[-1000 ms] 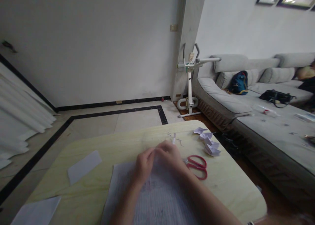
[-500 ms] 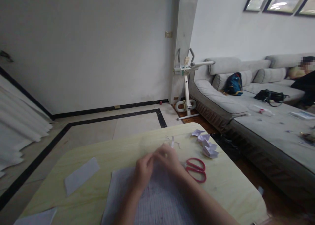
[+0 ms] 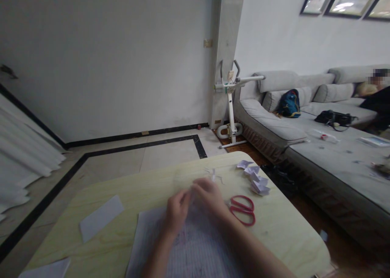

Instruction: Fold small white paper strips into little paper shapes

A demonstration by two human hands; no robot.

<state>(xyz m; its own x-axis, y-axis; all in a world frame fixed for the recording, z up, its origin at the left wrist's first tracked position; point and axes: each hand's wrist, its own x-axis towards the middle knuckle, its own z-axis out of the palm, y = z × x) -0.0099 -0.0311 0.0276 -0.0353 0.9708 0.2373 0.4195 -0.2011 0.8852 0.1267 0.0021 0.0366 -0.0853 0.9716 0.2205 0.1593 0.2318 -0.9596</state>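
Note:
My left hand (image 3: 177,210) and my right hand (image 3: 209,197) meet fingertip to fingertip over the far edge of a lined sheet of paper (image 3: 195,249) on a pale wooden table (image 3: 140,188). Both hands are closed in a pinch on a small piece of paper that their fingers mostly hide. Red-handled scissors (image 3: 243,208) lie just right of my right hand. A cluster of small folded paper pieces (image 3: 256,179) sits beyond the scissors, with thin paper scraps (image 3: 214,175) nearby.
A blank paper slip (image 3: 100,217) lies at the table's left and another sheet (image 3: 45,270) at the near left corner. A grey sofa (image 3: 319,144) with bags stands to the right, where another person sits at the far end. An exercise bike (image 3: 231,107) stands by the pillar.
The view has shifted slightly left and down since the first frame. My hands stay at the same spot on the paper, with only small finger movements.

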